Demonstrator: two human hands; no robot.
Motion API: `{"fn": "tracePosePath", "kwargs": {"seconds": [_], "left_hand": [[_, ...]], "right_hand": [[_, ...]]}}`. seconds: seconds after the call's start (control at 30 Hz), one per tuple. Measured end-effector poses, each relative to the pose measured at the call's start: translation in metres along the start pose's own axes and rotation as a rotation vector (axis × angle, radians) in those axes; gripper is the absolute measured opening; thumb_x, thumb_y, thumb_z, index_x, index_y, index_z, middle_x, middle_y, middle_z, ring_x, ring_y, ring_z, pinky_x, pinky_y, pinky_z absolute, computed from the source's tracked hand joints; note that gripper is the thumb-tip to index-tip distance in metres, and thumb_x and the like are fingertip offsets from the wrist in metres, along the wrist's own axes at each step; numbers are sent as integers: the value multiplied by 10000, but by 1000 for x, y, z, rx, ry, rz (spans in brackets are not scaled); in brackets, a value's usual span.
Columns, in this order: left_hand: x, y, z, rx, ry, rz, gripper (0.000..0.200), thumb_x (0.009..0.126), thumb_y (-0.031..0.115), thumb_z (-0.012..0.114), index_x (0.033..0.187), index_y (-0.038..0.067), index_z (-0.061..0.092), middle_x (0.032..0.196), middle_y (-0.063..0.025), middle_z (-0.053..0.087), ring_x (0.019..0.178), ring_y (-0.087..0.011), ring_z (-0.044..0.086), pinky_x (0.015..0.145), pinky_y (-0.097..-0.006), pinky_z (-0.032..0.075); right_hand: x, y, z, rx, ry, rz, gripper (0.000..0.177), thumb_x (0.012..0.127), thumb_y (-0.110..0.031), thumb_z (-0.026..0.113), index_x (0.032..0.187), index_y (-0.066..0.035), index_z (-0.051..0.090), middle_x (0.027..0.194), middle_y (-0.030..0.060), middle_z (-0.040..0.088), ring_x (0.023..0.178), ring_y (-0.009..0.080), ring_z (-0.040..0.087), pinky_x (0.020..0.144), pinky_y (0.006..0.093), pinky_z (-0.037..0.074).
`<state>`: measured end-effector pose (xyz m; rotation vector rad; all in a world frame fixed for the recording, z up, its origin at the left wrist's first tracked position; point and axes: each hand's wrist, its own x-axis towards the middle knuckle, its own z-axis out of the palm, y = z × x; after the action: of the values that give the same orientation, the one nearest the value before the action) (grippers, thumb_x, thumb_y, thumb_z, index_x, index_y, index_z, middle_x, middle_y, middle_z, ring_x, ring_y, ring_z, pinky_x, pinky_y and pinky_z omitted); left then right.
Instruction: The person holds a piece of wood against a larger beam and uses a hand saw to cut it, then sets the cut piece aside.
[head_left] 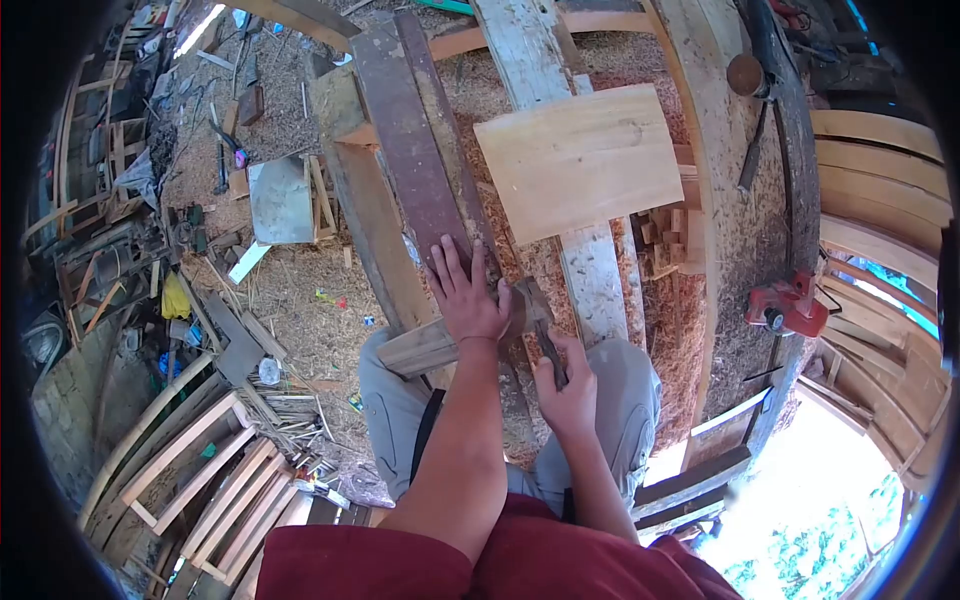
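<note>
My left hand (465, 292) lies flat, fingers spread, on the near end of a dark reddish plank (405, 140) that runs away from me. Under that hand a short pale wood piece (420, 348) sticks out to the left, across my knee. My right hand (566, 385) grips the dark handle of a hammer (535, 305), whose metal head sits right beside my left hand's wrist. A pale square board (580, 160) lies across the beams just beyond the hands.
Sawdust covers the beams and ground. A red power tool (790, 305) rests on the curved timber at right, with small wood blocks (665, 240) near it. Wooden frames (215, 490) are stacked at lower left, and scrap wood and tools litter the upper left.
</note>
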<state>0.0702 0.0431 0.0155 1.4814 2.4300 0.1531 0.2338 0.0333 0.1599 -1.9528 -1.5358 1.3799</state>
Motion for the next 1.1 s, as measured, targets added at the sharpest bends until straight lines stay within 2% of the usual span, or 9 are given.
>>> {"fn": "tracePosePath", "kwargs": {"seconds": [0.23, 0.33, 0.37, 0.47, 0.57, 0.67, 0.8, 0.9, 1.1], "left_hand": [[-1, 1, 0, 4, 2, 12, 716, 965, 388, 602, 1644, 185, 509, 1827, -231, 196, 1694, -458, 139, 1368, -617, 84], [-2, -1, 2, 6, 16, 16, 709, 958, 371, 601, 1636, 181, 515, 1826, -232, 197, 1692, -459, 146, 1367, -617, 87], [-11, -2, -1, 9, -6, 6, 707, 959, 368, 601, 1635, 181, 516, 1826, -234, 197, 1692, -460, 148, 1367, -618, 88], [-4, 1, 0, 7, -8, 0, 702, 958, 364, 601, 1632, 182, 516, 1824, -239, 199, 1690, -463, 153, 1366, -620, 91], [-3, 0, 3, 17, 4, 14, 702, 958, 366, 601, 1631, 183, 516, 1822, -242, 200, 1689, -464, 157, 1364, -622, 94], [-9, -1, 2, 22, 5, 18, 699, 959, 369, 601, 1627, 179, 518, 1821, -245, 201, 1688, -466, 157, 1362, -627, 99], [-3, -2, 2, 12, 10, 25, 700, 957, 365, 607, 1626, 176, 517, 1821, -249, 196, 1686, -475, 157, 1356, -641, 105], [-6, -3, 4, 13, 21, 26, 699, 962, 402, 591, 1619, 173, 529, 1822, -244, 205, 1688, -469, 160, 1359, -641, 108], [-4, -1, 5, 51, 13, 53, 752, 941, 370, 632, 1650, 170, 481, 1831, -241, 174, 1694, -464, 144, 1357, -643, 107]], "right_hand": [[-15, 12, -14, 70, -49, 102, 354, 972, -99, 705, 1319, -34, 672, 730, 119, 652, 550, 203, 595, 581, 354, 496], [-7, -2, -9, 117, -32, 104, 355, 971, -89, 703, 1321, -35, 668, 752, 132, 672, 573, 199, 627, 610, 335, 518], [-19, -10, -19, 94, -12, 85, 367, 970, -74, 698, 1333, -31, 661, 836, 172, 737, 685, 244, 751, 686, 343, 576], [-51, 1, -40, 118, -72, 173, 361, 977, -67, 690, 1335, -23, 667, 1030, 205, 766, 808, 218, 742, 759, 352, 576], [-14, 7, -5, 124, -43, 113, 382, 965, -67, 694, 1341, -8, 659, 1061, 230, 801, 1048, 427, 802, 859, 433, 626], [-9, 9, -13, 117, -41, 89, 380, 961, -70, 697, 1335, -9, 663, 1071, 242, 791, 1052, 444, 793, 862, 437, 625], [-40, 0, -42, 156, -132, 248, 372, 959, -66, 695, 1327, -22, 664, 996, 244, 777, 1009, 408, 811, 852, 426, 625], [1, 15, 3, 89, 12, -13, 360, 985, -78, 692, 1339, -15, 673, 913, 170, 782, 742, 175, 751, 716, 333, 575], [-34, -1, -32, 145, -74, 211, 389, 975, -89, 691, 1360, -50, 661, 811, 146, 727, 705, 192, 708, 671, 364, 544]]}}
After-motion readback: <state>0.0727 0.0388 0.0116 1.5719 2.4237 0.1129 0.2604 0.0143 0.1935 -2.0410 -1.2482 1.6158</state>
